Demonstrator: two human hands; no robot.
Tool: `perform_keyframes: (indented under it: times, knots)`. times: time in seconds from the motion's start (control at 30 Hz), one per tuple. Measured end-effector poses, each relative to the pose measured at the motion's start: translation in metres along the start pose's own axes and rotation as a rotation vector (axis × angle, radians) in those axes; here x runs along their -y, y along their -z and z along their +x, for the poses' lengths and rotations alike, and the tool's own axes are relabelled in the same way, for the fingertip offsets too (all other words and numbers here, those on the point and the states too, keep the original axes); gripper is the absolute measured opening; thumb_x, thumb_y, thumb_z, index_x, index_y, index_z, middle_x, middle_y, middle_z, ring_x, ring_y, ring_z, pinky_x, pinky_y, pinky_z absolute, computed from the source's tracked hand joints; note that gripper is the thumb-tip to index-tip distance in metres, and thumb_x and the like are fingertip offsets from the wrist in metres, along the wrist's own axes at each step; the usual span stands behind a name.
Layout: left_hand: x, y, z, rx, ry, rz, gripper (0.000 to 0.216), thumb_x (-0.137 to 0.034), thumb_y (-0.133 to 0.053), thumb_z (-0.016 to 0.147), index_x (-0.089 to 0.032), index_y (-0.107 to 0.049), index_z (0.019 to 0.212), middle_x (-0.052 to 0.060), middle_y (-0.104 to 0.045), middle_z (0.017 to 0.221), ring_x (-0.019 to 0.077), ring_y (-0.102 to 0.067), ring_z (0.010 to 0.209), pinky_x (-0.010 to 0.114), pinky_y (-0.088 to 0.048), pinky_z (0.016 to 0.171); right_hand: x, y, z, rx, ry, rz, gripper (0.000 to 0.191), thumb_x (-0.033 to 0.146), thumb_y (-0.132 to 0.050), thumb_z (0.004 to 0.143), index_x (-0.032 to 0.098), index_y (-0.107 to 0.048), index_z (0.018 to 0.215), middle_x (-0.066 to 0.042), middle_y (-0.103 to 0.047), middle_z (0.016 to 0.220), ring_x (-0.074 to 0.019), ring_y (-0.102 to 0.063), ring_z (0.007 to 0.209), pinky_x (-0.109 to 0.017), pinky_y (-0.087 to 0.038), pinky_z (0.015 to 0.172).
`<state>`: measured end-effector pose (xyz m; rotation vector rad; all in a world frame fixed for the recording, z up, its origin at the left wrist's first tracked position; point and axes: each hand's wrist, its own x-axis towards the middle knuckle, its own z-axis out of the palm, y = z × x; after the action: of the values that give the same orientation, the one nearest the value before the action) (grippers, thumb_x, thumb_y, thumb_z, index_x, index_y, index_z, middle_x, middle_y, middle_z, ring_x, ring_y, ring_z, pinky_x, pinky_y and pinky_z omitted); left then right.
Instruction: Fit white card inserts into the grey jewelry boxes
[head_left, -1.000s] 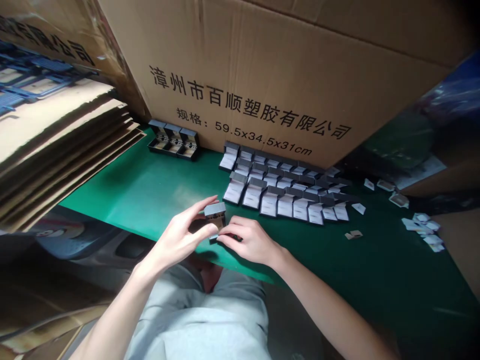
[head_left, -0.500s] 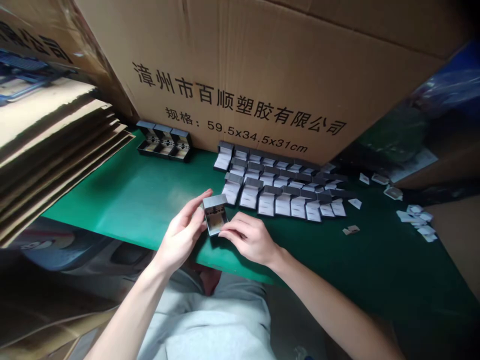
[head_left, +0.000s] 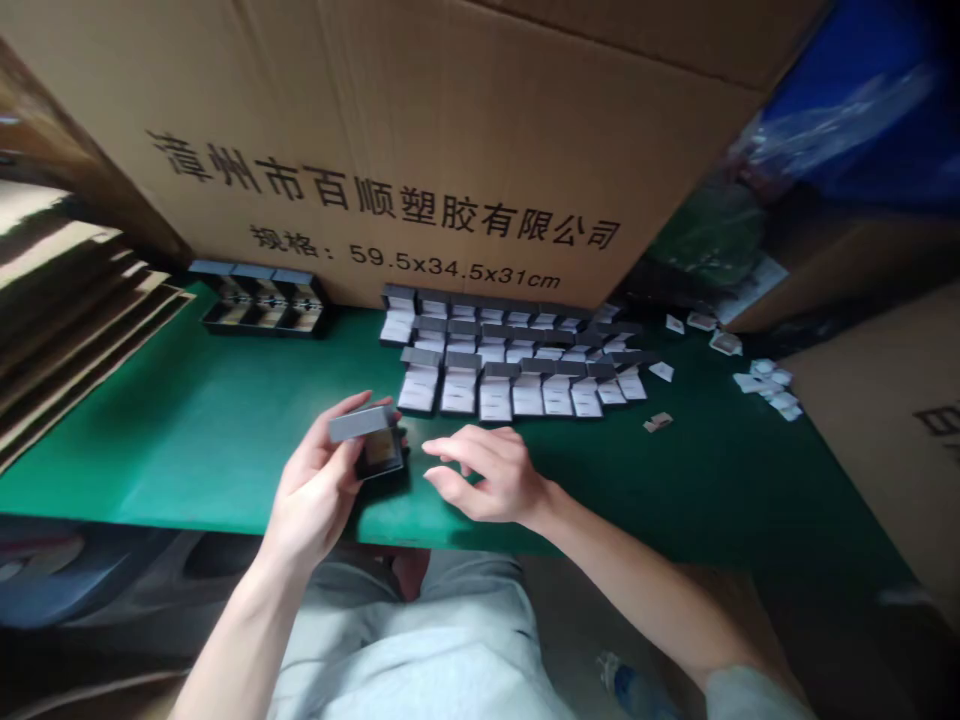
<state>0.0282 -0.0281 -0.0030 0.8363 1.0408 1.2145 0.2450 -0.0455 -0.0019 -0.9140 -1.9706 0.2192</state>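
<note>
A small dark jewelry box (head_left: 381, 452) with its lid raised is gripped in my left hand (head_left: 319, 475), above the front part of the green table. Its inside looks bare and tan, without a white insert. To the right of the box, apart from it, my right hand (head_left: 484, 475) hovers with thumb and fingers spread and nothing visible between them. Beyond both hands stand rows of open jewelry boxes (head_left: 495, 392) with white inserts. Three open boxes (head_left: 262, 315) with tan insides sit side by side at the back left.
A large cardboard carton (head_left: 390, 130) stands behind the boxes. Flat cardboard sheets (head_left: 82, 290) are stacked at the left. On the green table (head_left: 210, 430), white pieces (head_left: 772, 385) lie in a cluster at the right, and small tan pieces (head_left: 658, 422) lie nearer.
My right hand has let go of the jewelry box and opened. My left hand has carried the box leftward and tilted it. The whole view has swung to the right.
</note>
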Motion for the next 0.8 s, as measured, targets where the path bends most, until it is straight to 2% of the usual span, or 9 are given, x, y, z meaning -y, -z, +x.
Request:
perform_keyframes:
  times: [0.07, 0.13, 0.27, 0.33, 0.43, 0.53, 0.63, 0.7, 0.8]
  knots:
    - [-0.003, -0.003, 0.002, -0.022, 0.021, -0.042, 0.058, -0.04, -0.085, 0.086, -0.023, -0.063, 0.137, 0.01, -0.076, 0.132, 0.0262, -0.08, 0.101, 0.035, -0.068, 0.086, -0.006, 0.028, -0.007, -0.094, -0.054, -0.124, 0.027, 0.038, -0.054, 0.106, 0.025, -0.078, 0.105, -0.002, -0.077, 0.076, -0.014, -0.066, 0.058, -0.028, -0.058, 0.061]
    - [-0.006, -0.006, 0.003, -0.071, 0.026, -0.06, 0.061, -0.04, -0.09, 0.082, -0.023, -0.065, 0.135, 0.009, -0.08, 0.12, 0.0274, -0.08, 0.098, 0.036, -0.07, 0.083, -0.023, 0.065, -0.023, -0.237, -0.189, -0.255, 0.027, 0.037, -0.053, 0.105, 0.026, -0.078, 0.102, -0.003, -0.076, 0.073, -0.0172, -0.069, 0.061, -0.032, -0.059, 0.065]
    - [-0.008, -0.01, 0.005, -0.157, 0.017, -0.055, 0.066, -0.042, -0.095, 0.074, -0.022, -0.069, 0.132, 0.006, -0.083, 0.101, 0.0278, -0.081, 0.092, 0.035, -0.071, 0.077, -0.085, 0.155, -0.071, -0.573, -0.555, -0.586, 0.033, 0.045, -0.054, 0.102, 0.02, -0.075, 0.099, -0.006, -0.075, 0.075, -0.0197, -0.071, 0.064, -0.034, -0.06, 0.072]
    - [-0.008, -0.01, 0.006, -0.177, 0.037, -0.04, 0.063, -0.04, -0.093, 0.077, -0.024, -0.069, 0.133, 0.004, -0.082, 0.097, 0.0247, -0.08, 0.089, 0.031, -0.07, 0.075, -0.118, 0.197, -0.096, -0.617, -0.724, -0.707, 0.038, 0.043, -0.048, 0.101, 0.016, -0.074, 0.106, -0.008, -0.075, 0.08, -0.0209, -0.072, 0.07, -0.034, -0.06, 0.075]
    - [-0.009, -0.009, 0.006, -0.184, 0.073, -0.022, 0.06, -0.038, -0.091, 0.079, -0.026, -0.07, 0.134, 0.001, -0.082, 0.095, 0.0216, -0.08, 0.087, 0.027, -0.069, 0.075, -0.152, 0.242, -0.124, -0.529, -0.919, -0.959, 0.037, 0.029, -0.048, 0.091, 0.011, -0.071, 0.113, -0.013, -0.075, 0.093, -0.024, -0.07, 0.083, -0.041, -0.057, 0.092]
    - [-0.012, -0.009, 0.002, -0.179, 0.081, -0.003, 0.057, -0.038, -0.091, 0.077, -0.025, -0.072, 0.129, 0.001, -0.082, 0.091, 0.0209, -0.079, 0.085, 0.025, -0.068, 0.071, -0.17, 0.26, -0.138, -0.488, -0.981, -1.017, 0.04, 0.021, -0.049, 0.083, 0.009, -0.071, 0.115, -0.018, -0.073, 0.105, -0.0299, -0.067, 0.102, -0.048, -0.051, 0.104]
    - [-0.016, -0.011, -0.002, -0.163, 0.084, 0.016, 0.053, -0.038, -0.09, 0.078, -0.025, -0.073, 0.126, 0.001, -0.081, 0.089, 0.0204, -0.078, 0.083, 0.023, -0.067, 0.069, -0.186, 0.262, -0.136, -0.443, -1.027, -1.05, 0.043, 0.019, -0.049, 0.085, 0.01, -0.07, 0.121, -0.022, -0.068, 0.124, -0.0326, -0.06, 0.121, -0.052, -0.045, 0.112]
    - [-0.017, -0.012, -0.003, -0.169, 0.08, 0.02, 0.051, -0.037, -0.09, 0.077, -0.026, -0.074, 0.124, 0.0, -0.081, 0.091, 0.021, -0.078, 0.085, 0.023, -0.067, 0.07, -0.199, 0.262, -0.13, -0.421, -1.075, -1.066, 0.045, 0.02, -0.052, 0.086, 0.013, -0.068, 0.127, -0.021, -0.062, 0.136, -0.0344, -0.052, 0.132, -0.056, -0.04, 0.116]
    - [-0.015, -0.011, 0.0, -0.186, 0.092, 0.012, 0.051, -0.034, -0.091, 0.074, -0.025, -0.075, 0.123, 0.001, -0.081, 0.092, 0.0222, -0.079, 0.086, 0.024, -0.068, 0.069, -0.22, 0.265, -0.122, -0.45, -1.211, -1.087, 0.054, 0.032, -0.057, 0.088, 0.016, -0.061, 0.14, -0.025, -0.048, 0.153, -0.0419, -0.038, 0.145, -0.071, -0.029, 0.117]
